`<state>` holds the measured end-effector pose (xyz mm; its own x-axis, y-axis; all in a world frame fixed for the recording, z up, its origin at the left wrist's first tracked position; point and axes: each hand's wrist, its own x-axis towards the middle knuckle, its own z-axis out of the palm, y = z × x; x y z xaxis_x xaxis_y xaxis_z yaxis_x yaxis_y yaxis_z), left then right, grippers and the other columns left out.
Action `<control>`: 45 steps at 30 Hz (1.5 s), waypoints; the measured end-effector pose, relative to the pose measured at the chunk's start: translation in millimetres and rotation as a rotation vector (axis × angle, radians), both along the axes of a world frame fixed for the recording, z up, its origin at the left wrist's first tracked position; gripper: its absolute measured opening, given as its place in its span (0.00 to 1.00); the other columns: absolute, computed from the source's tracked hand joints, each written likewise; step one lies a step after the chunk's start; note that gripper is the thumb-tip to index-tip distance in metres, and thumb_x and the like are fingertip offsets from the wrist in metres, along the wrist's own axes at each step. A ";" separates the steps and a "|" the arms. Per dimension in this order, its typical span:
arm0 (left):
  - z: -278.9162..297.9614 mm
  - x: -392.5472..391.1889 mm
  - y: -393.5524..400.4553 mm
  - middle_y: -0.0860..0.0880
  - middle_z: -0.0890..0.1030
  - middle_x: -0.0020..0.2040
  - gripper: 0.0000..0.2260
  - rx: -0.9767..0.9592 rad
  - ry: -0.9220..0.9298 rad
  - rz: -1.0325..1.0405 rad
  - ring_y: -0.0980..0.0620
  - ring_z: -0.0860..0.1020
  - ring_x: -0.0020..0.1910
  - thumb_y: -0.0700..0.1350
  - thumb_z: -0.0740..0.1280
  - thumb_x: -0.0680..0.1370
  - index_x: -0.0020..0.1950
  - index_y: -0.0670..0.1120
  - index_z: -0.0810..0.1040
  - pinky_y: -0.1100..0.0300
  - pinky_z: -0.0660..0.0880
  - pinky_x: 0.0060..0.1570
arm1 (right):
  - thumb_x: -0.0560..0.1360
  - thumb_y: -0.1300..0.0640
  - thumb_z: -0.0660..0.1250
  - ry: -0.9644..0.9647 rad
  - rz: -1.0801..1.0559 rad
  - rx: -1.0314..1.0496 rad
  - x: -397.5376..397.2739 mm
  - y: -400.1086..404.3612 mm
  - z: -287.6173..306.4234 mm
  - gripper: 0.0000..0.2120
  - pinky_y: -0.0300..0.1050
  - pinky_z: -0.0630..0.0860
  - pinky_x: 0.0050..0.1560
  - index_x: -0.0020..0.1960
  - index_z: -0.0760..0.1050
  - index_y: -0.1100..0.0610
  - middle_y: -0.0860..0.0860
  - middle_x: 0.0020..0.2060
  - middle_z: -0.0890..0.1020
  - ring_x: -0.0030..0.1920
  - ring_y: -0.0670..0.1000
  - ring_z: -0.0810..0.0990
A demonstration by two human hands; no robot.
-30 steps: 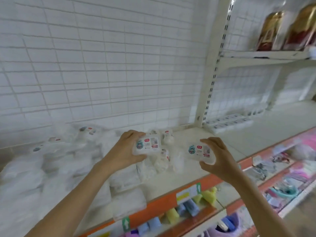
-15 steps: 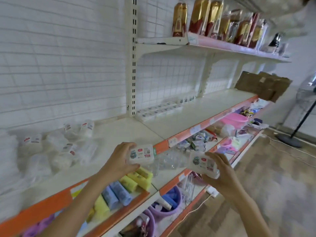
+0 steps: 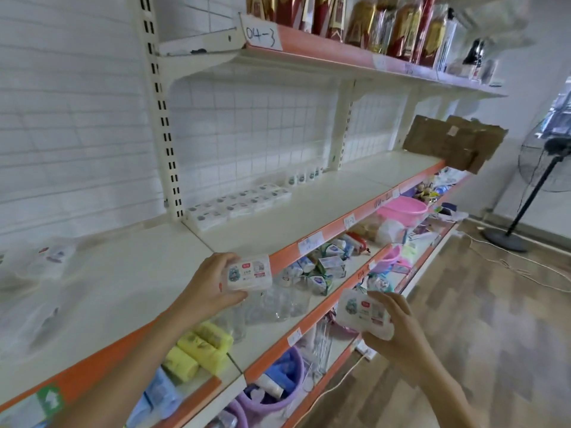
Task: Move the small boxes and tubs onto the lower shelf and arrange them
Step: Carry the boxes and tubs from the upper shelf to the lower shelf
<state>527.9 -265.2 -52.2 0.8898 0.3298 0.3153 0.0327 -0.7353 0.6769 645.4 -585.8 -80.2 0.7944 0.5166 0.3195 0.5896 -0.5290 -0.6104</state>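
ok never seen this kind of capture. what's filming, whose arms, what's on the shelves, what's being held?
No robot here: a person wears a wide-angle camera on the head, looking forward and down, so the two bare arms coming in from the bottom are theirs.

The left hand grips one small white labelled box; the right hand grips a second box just like it.

In front is a store rack. On the white middle shelf, a row of similar boxes is lined up near the back grid, with a few small tubs beyond them. The shelf above carries gold and red packets. The shelves below hold mixed goods, including yellow rolls and a pink basin. A standing fan is at far right.
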 end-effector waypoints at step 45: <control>10.7 137.7 86.1 0.48 0.64 0.59 0.28 -0.189 0.106 0.903 0.53 0.68 0.60 0.38 0.75 0.69 0.67 0.46 0.70 0.67 0.64 0.59 | 0.71 0.51 0.69 0.004 1.161 -0.104 287.3 349.6 25.1 0.30 0.34 0.56 0.56 0.70 0.63 0.53 0.48 0.64 0.67 0.65 0.51 0.61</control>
